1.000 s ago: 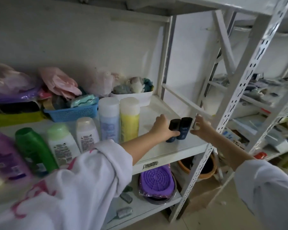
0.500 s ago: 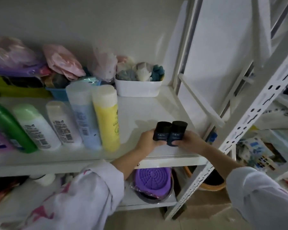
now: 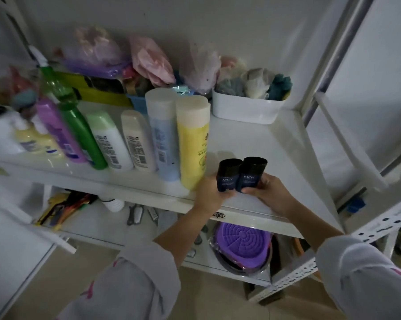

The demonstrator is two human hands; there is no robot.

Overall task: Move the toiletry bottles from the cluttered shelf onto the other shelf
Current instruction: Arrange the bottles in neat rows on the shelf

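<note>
Starting from the left of the white shelf (image 3: 259, 144), a row of toiletry bottles is seen standing close together: a pale yellow bottle (image 3: 36, 140), a purple bottle (image 3: 56, 131), a green bottle (image 3: 79, 132), a white bottle with green cap (image 3: 108, 140), a white bottle with cream cap (image 3: 138, 142), a tall blue bottle (image 3: 163, 135) and a tall yellow bottle (image 3: 193, 142). Behind them, plastic bags (image 3: 148, 58) and a blue basket (image 3: 138, 103) are placed, and a white tub (image 3: 248, 110) with cloths is set at the back right. Near the front edge of the shelf, the left dark bottle (image 3: 228, 173) is gripped by the left hand (image 3: 212, 192), whose fingers are curled around its lower part. Just beside it and touching it, the right dark bottle (image 3: 252, 173) is held in the same way by the right hand (image 3: 269, 192). The word MEN is printed on both. Whether their bases rest on the shelf cannot be told. On the lower shelf, a purple round object (image 3: 242, 241) is seen.
</note>
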